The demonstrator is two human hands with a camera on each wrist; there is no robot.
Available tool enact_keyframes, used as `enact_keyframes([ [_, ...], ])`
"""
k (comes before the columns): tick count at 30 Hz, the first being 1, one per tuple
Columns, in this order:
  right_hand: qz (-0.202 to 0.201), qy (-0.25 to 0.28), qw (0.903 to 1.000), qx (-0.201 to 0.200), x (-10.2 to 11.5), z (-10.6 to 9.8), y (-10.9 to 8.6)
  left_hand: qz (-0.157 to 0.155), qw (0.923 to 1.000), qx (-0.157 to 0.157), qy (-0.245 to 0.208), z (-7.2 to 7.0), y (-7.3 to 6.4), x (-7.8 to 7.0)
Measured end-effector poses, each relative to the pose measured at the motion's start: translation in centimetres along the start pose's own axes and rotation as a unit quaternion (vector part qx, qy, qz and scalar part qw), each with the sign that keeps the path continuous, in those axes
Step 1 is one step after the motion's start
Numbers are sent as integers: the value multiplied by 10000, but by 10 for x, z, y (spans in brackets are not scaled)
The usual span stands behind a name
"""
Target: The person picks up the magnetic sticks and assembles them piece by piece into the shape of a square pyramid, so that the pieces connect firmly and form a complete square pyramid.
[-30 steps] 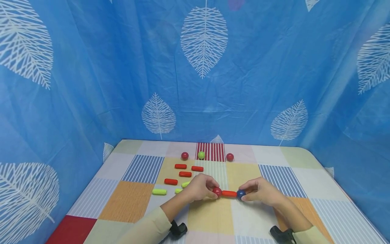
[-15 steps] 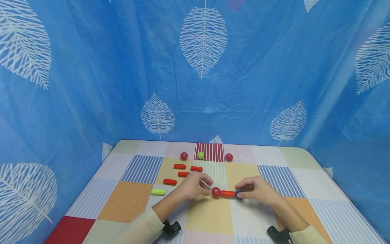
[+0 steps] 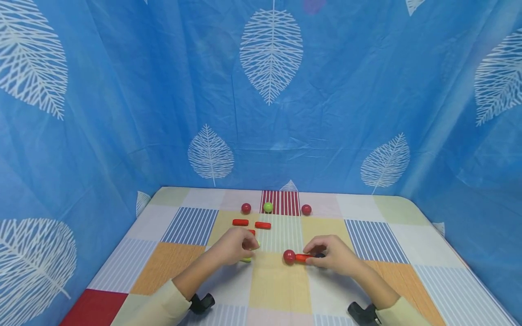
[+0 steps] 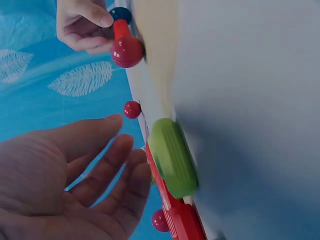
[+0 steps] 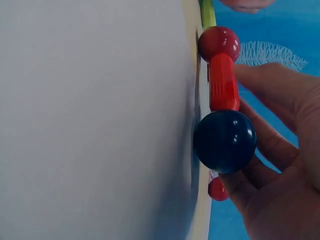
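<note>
joined piece (image 5: 224,97): a red ball (image 3: 289,257), a red rod (image 3: 302,257) and a blue ball (image 5: 225,141) are end to end, touching. we see it well in from the far edge of the table (image 3: 387,206), about midway between the left and right edges. it seems to rest on the cloth.
right hand (image 3: 335,257): its thumb and fingers are curled round the blue end of this piece. we judge that it keeps the balls from rolling; how firmly it presses, we cannot tell.
left hand (image 3: 234,246): its thumb and fingers are apart, slightly bent, just beside a green rod (image 4: 172,157). we see nothing between the fingertips; perhaps the hand is so low because the rod lies flat.
far balls: a left red ball (image 3: 246,208), a green ball (image 3: 268,207) and a right red ball (image 3: 306,209) make a loose row near the far edge, we suppose to be out of the way.
loose red rods (image 3: 240,222): we count three in the head view, between this row and the left hand, which partly hides one.
writing: we can read no brand or label, neither on the pieces nor on the black wrist devices (image 3: 202,303); the curtain (image 3: 122,113) shows white leaves.
</note>
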State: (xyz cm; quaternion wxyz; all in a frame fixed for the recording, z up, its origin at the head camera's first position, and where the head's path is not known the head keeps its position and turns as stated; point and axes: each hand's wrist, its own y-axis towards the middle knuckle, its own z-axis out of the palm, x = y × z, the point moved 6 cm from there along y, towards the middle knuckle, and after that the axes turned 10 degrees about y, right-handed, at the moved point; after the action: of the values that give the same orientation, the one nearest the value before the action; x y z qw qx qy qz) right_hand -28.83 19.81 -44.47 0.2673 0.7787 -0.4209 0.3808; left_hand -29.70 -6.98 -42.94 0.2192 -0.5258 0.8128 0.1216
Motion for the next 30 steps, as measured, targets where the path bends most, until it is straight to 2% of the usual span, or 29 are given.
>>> enact_keyframes([
  [4, 101, -164, 9997, 140, -1, 4, 1, 18, 9990, 45, 452, 1, -6, 3],
  [9, 190, -169, 9994, 215, -2, 4, -3, -22, 9977, -3, 683, 4, -10, 3],
  [15, 718, -83, 9972, 169, -9, -3, -13, -215, 9956, -4, 917, 5, -12, 4],
  [18, 902, 109, 9957, 151, -12, -5, -17, -213, 9938, 18, 1089, 5, -13, 4],
  [22, 997, 614, 9929, 208, -14, -5, -22, -155, 9927, 15, 1195, 6, -13, 5],
  [27, 1246, 1409, 9817, 292, -18, -3, -25, -41, 9941, -5, 1084, 7, -13, 3],
  [30, 1379, 1638, 9764, 286, -20, -2, -27, 80, 9955, 9, 939, 8, -11, 0],
])
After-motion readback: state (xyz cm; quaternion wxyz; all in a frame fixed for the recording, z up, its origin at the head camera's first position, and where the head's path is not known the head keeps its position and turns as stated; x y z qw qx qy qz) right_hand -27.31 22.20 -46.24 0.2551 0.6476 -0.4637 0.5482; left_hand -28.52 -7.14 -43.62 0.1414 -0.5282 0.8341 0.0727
